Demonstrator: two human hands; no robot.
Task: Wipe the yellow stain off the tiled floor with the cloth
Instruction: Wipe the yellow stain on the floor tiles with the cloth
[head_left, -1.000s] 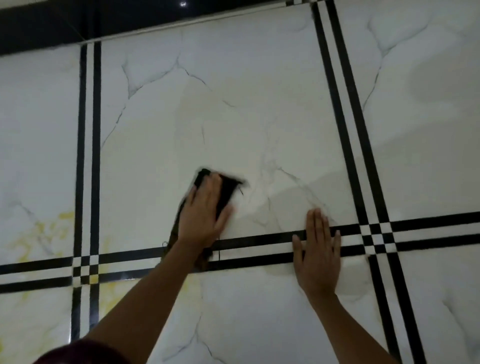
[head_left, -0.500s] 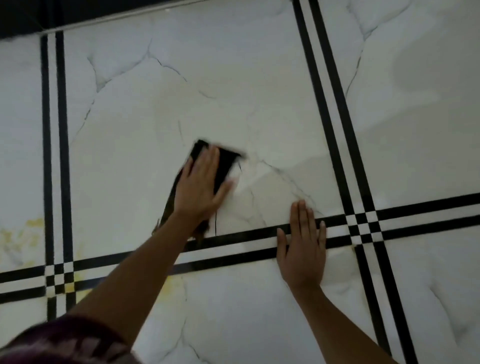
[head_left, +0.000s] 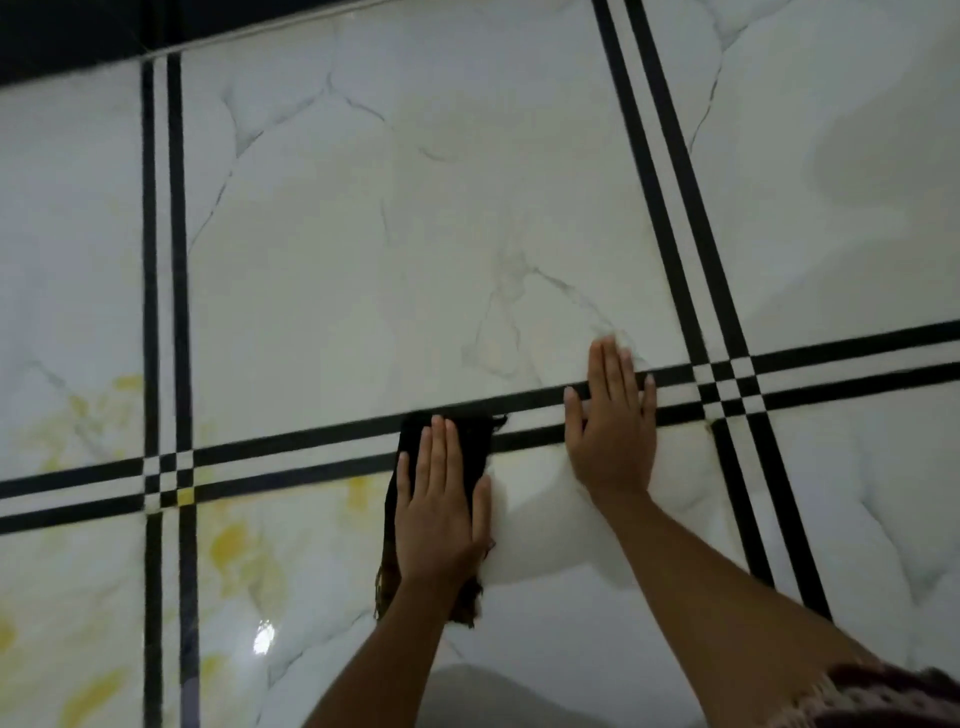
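Note:
My left hand (head_left: 441, 506) lies flat with fingers together on a dark cloth (head_left: 475, 447), pressing it onto the white marble-look tiled floor (head_left: 415, 260) where the cloth crosses the black double stripe. Most of the cloth is hidden under the hand; its frayed end shows near the wrist. Yellow stain (head_left: 234, 551) is smeared over the tile left of the cloth, and more yellow stain marks the far-left tile. My right hand (head_left: 613, 421) rests flat and empty on the floor across the same stripe, just right of the cloth.
Black double stripes (head_left: 163, 260) run between the tiles, crossing at left and right. A dark band (head_left: 78, 31) borders the floor at the top left. A dark red fringed fabric (head_left: 883, 696) shows at the bottom right.
My left hand has dragged the cloth from the middle tile toward me, onto the black stripe and the near tile. The view shifted, showing more yellow stain at left. My right hand stayed planted.

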